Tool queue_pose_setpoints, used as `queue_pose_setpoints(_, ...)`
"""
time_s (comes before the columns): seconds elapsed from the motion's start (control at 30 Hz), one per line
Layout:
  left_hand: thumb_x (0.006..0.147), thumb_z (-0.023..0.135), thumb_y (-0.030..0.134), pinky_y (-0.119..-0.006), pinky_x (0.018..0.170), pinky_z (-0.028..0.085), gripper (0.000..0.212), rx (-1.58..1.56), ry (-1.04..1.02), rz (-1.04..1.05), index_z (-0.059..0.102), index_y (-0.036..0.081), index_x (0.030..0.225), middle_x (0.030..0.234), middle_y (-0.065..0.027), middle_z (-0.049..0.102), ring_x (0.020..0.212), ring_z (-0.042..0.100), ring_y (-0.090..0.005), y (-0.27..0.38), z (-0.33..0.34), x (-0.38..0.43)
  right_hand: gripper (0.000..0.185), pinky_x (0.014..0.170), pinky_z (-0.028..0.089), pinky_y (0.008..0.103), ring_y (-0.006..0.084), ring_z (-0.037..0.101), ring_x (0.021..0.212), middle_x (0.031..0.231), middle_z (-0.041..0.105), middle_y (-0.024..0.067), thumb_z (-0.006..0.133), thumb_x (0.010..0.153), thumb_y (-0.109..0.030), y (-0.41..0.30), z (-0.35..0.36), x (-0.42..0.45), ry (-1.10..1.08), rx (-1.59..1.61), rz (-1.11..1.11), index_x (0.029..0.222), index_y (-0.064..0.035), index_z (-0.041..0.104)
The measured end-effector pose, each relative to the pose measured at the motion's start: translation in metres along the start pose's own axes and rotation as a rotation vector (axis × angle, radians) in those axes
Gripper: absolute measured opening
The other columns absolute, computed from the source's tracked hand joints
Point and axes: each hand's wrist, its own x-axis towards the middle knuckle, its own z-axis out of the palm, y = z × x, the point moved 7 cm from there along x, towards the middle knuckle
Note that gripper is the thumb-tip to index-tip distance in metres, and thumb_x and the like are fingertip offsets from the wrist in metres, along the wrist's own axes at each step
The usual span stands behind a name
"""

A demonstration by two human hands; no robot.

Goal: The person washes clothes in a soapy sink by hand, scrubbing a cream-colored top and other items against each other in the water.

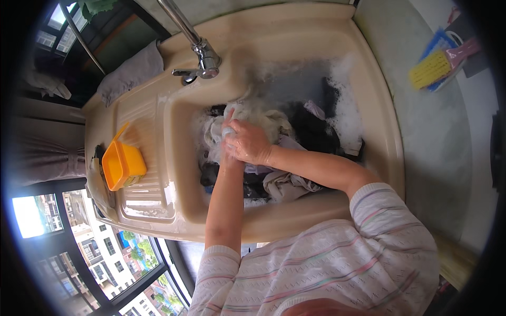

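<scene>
Both my hands meet over the left part of a beige laundry sink [379, 106] that holds soapy water and clothes. My right hand [251, 142] is closed on a small pale wet item [228, 132], perhaps cloth or soap, pressed against my left hand [230, 152]. My left hand lies largely hidden beneath the right, so its grip is not visible. Right behind them is a bunched white wet cloth [253, 114]. Dark garments [312, 130] float at the right, and a beige cloth [288, 185] lies bunched nearer my body.
A chrome faucet [207, 59] rises behind the basin. On the ribbed drainboard at left stands an orange plastic container [124, 164] beside folded cloths [97, 185]. A gray cloth [134, 73] hangs over the back left edge. A yellow-bristled brush [431, 71] is at the right wall.
</scene>
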Motion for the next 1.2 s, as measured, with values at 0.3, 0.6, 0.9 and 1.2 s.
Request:
queue_pose_setpoints(0.3, 0.084, 0.039, 0.029, -0.033, 0.085, 0.040, 0.035, -0.025, -0.375, 0.129, 0.050, 0.004, 0.107, 0.107, -0.0107, 0.052, 0.098, 0.050, -0.0207, 0.002, -0.019, 0.007, 0.006, 0.060, 0.044, 0.0409, 0.0311, 0.055, 0.069, 0.079, 0.055, 0.0101, 0.057, 0.067, -0.013, 0.002, 0.005, 0.009, -0.008, 0.127, 0.112, 0.063, -0.0094, 0.054)
queue_pose_setpoints(0.6, 0.082, 0.051, 0.036, -0.036, 0.081, 0.043, 0.043, 0.092, 0.057, -0.065, 0.048, 0.003, 0.109, 0.101, -0.0069, 0.056, 0.089, 0.054, -0.0216, 0.017, 0.062, -0.014, 0.031, 0.058, 0.044, 0.0386, 0.0303, 0.056, 0.064, 0.066, 0.058, 0.0116, 0.052, 0.075, -0.039, 0.171, -0.056, 0.020, 0.002, -0.326, 0.361, 0.066, -0.0105, 0.060)
queue_pose_setpoints(0.9, 0.078, 0.048, 0.004, -0.041, 0.071, 0.047, 0.019, 0.410, 0.210, 0.038, 0.046, 0.000, 0.097, 0.097, -0.0106, 0.053, 0.084, 0.055, -0.0274, 0.014, 0.023, -0.008, 0.051, 0.088, 0.037, 0.0401, 0.0312, 0.046, 0.105, 0.111, 0.049, 0.0207, 0.062, 0.069, -0.042, 0.189, -0.015, -0.015, -0.633, -0.247, 0.644, 0.100, -0.0021, 0.056)
queue_pose_setpoints(1.2, 0.084, 0.039, 0.041, -0.042, 0.090, 0.036, 0.051, 0.143, 0.180, -0.120, 0.045, -0.003, 0.110, 0.111, -0.0166, 0.050, 0.103, 0.048, -0.0284, 0.014, 0.051, -0.014, 0.033, 0.068, 0.045, 0.0345, 0.0251, 0.056, 0.080, 0.089, 0.058, 0.0110, 0.066, 0.065, -0.026, 0.138, -0.018, 0.016, -0.212, -0.003, 0.399, 0.089, -0.0046, 0.059)
